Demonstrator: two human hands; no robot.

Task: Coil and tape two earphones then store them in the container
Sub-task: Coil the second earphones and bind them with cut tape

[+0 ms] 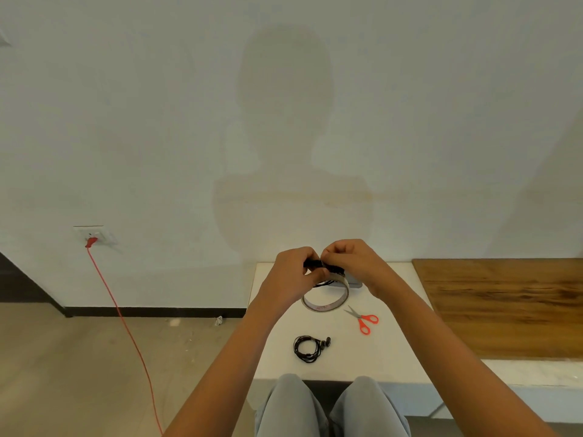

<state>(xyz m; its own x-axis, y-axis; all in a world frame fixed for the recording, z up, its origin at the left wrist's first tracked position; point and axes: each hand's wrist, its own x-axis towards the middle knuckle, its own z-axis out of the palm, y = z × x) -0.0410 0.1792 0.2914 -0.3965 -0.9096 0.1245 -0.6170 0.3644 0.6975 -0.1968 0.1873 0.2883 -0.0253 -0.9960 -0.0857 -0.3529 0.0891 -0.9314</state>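
Note:
Both hands are raised above the far end of the white table [394, 357]. My left hand [293, 275] and my right hand [350, 263] pinch a black coiled earphone [315, 264] between their fingertips. A loop of its cord hangs down below the fingers. Under the hands lies a clear tape roll [325, 299]. A second black earphone [310, 348], coiled, rests on the table nearer to me. A grey container [355, 282] shows only as an edge behind my right hand.
Red-handled scissors [362, 320] lie right of the tape roll. A wooden board [504, 304] covers the table's right side. A red cable [126, 329] runs from a wall socket [93, 236] down across the floor at left. My knees [331, 405] are under the table's near edge.

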